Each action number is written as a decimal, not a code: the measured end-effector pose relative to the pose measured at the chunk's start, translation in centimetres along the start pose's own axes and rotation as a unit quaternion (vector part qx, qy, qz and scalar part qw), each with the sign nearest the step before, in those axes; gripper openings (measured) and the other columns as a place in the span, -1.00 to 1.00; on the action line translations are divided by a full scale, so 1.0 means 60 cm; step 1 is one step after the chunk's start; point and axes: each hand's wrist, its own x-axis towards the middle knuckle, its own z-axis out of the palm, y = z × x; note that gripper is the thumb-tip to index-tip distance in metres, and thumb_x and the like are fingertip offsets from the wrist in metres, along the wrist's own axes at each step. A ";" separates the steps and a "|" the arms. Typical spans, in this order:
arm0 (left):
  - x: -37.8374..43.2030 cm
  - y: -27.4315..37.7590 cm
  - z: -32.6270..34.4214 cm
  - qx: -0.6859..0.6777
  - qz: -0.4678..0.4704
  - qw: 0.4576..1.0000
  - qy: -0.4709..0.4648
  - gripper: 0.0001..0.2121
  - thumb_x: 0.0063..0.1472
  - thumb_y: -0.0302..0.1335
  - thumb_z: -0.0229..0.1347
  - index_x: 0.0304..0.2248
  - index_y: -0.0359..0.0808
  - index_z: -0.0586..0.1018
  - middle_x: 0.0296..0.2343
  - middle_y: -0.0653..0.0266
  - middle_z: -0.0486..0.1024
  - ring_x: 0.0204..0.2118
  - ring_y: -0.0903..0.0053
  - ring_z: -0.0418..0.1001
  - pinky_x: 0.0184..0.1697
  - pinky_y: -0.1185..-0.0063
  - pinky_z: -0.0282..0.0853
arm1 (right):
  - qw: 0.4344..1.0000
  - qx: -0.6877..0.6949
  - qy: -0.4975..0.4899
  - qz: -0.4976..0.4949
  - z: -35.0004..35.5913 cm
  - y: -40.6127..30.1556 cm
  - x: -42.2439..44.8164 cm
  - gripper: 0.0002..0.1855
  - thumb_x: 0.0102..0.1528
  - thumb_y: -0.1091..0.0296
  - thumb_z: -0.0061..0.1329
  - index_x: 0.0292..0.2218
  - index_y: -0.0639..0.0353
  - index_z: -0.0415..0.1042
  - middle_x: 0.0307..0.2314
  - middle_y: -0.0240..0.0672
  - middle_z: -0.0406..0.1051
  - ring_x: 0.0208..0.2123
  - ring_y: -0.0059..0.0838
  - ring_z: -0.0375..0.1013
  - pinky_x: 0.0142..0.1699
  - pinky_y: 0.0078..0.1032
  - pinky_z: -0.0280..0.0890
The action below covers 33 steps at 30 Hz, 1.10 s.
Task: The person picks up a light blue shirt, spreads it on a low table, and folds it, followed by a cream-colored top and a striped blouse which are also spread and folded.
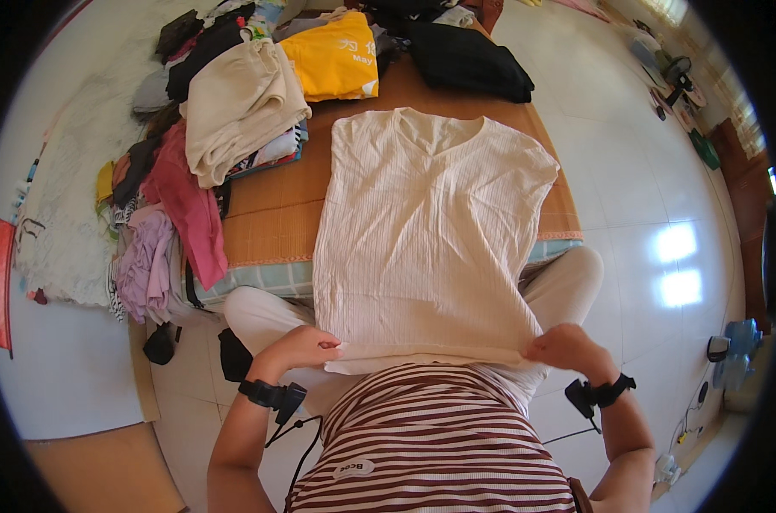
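Note:
A cream ribbed V-neck top [420, 237] lies spread out before me, its neckline away from me and its hem over my lap. Its upper part rests on a brown woven mat [266, 221]. At the hem's left corner, my left hand [304, 348] pinches the cloth between thumb and fingers. My right hand [568, 349] grips the opposite corner of the hem, its fingertips partly hidden. Creases run down the front of the top, and the hem edge looks folded or doubled between my hands.
Folded cream trousers [243, 106] lie on a stack at the left, beside a folded yellow garment [330, 58]. Folded black clothing [468, 61] sits at the far right of the mat. Pink and lilac clothes [145, 256] hang over the left edge. Blue water bottles [740, 353] stand on the right-hand floor.

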 end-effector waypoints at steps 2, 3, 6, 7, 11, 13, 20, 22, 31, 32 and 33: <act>0.007 0.002 0.004 -0.023 -0.034 0.999 -0.029 -0.61 0.08 -0.24 0.12 -0.21 -0.40 0.55 -0.48 0.16 0.56 -0.47 0.51 0.51 -0.36 0.60 0.37 | 0.998 0.001 -0.046 -0.031 0.016 -0.012 0.002 -0.62 0.05 -0.05 -0.13 -0.44 0.05 0.56 -0.54 -0.22 0.49 -0.45 -0.16 0.46 -0.31 -0.35 0.34; 0.009 0.003 0.002 0.000 -0.017 1.000 -0.025 -0.62 0.08 -0.25 0.12 -0.21 -0.39 0.55 -0.47 0.15 0.56 -0.45 0.51 0.51 -0.35 0.61 0.37 | 0.995 -0.030 -0.079 -0.052 0.018 -0.017 0.002 -0.63 0.04 -0.04 -0.12 -0.43 0.04 0.56 -0.52 -0.23 0.50 -0.43 -0.18 0.47 -0.30 -0.36 0.34; 0.009 0.005 -0.012 0.053 0.013 0.998 -0.008 -0.64 0.09 -0.28 0.12 -0.20 -0.36 0.56 -0.46 0.14 0.56 -0.43 0.50 0.51 -0.33 0.62 0.37 | 0.987 0.144 -0.052 -0.046 0.004 -0.019 0.000 -0.71 0.07 0.09 -0.07 -0.34 0.06 0.56 -0.45 -0.25 0.51 -0.38 -0.29 0.49 -0.24 -0.45 0.36; 0.011 0.005 -0.023 0.066 0.020 0.998 0.010 -0.66 0.09 -0.29 0.12 -0.20 -0.35 0.56 -0.46 0.15 0.56 -0.43 0.51 0.50 -0.33 0.62 0.36 | 0.978 0.202 -0.052 -0.009 -0.008 -0.015 -0.002 -0.73 0.08 0.12 -0.05 -0.33 0.07 0.56 -0.44 -0.25 0.51 -0.38 -0.30 0.49 -0.23 -0.47 0.36; 0.042 -0.007 -0.076 0.018 0.046 0.983 0.176 -0.70 0.10 -0.33 0.13 -0.22 -0.33 0.56 -0.51 0.16 0.54 -0.47 0.49 0.48 -0.34 0.60 0.36 | 0.963 0.254 0.091 0.027 -0.049 -0.001 0.025 -0.78 0.07 0.23 0.00 -0.28 0.11 0.54 -0.42 -0.20 0.52 -0.36 -0.33 0.50 -0.20 -0.47 0.36; 0.081 -0.015 -0.106 0.005 0.088 0.948 0.306 -0.69 0.10 -0.33 0.13 -0.19 -0.33 0.55 -0.48 0.19 0.54 -0.46 0.48 0.47 -0.32 0.59 0.37 | 0.954 0.217 0.207 0.011 -0.064 0.004 0.066 -0.76 0.06 0.25 0.01 -0.24 0.14 0.51 -0.39 -0.21 0.50 -0.34 -0.31 0.49 -0.19 -0.46 0.36; 0.240 0.021 -0.171 -0.091 0.087 0.874 0.469 -0.62 0.05 -0.38 0.14 -0.14 -0.38 0.49 -0.33 0.08 0.54 -0.28 0.30 0.50 -0.20 0.48 0.37 | 0.861 0.252 0.418 -0.142 -0.100 -0.052 0.239 -0.60 0.03 0.36 0.04 -0.07 0.19 0.36 -0.18 -0.14 0.37 -0.21 -0.19 0.42 -0.13 -0.40 0.33; 0.263 0.053 -0.170 -0.120 0.094 0.883 0.443 -0.62 0.02 -0.42 0.13 -0.14 -0.37 0.48 -0.31 0.06 0.53 -0.25 0.26 0.50 -0.19 0.45 0.37 | 0.850 0.282 0.413 -0.165 -0.102 -0.089 0.274 -0.60 0.03 0.38 0.05 -0.07 0.20 0.36 -0.17 -0.12 0.36 -0.20 -0.20 0.42 -0.13 -0.41 0.33; 0.247 0.183 -0.031 0.177 0.264 0.823 0.471 -0.67 -0.06 -0.60 0.03 -0.22 -0.28 0.51 -0.40 0.08 0.48 -0.32 0.18 0.45 -0.33 0.33 0.38 | 0.851 0.322 0.382 -0.164 -0.126 -0.210 0.357 -0.58 0.04 0.21 0.04 -0.09 0.21 0.37 -0.19 -0.13 0.37 -0.26 -0.23 0.46 -0.19 -0.39 0.35; 0.244 0.193 -0.013 0.183 0.258 0.832 0.455 -0.68 -0.06 -0.60 0.03 -0.23 -0.28 0.51 -0.39 0.09 0.47 -0.33 0.19 0.45 -0.33 0.33 0.38 | 0.851 0.312 0.391 -0.159 -0.128 -0.218 0.366 -0.58 0.03 0.20 0.05 -0.11 0.22 0.39 -0.21 -0.13 0.38 -0.26 -0.21 0.46 -0.18 -0.38 0.35; 0.240 0.199 -0.001 0.189 0.249 0.842 0.439 -0.69 -0.06 -0.61 0.02 -0.24 -0.28 0.51 -0.38 0.10 0.47 -0.34 0.20 0.45 -0.33 0.32 0.39 | 0.845 0.305 0.405 -0.169 -0.129 -0.225 0.375 -0.59 0.02 0.18 0.06 -0.13 0.22 0.41 -0.22 -0.13 0.39 -0.26 -0.18 0.46 -0.18 -0.36 0.35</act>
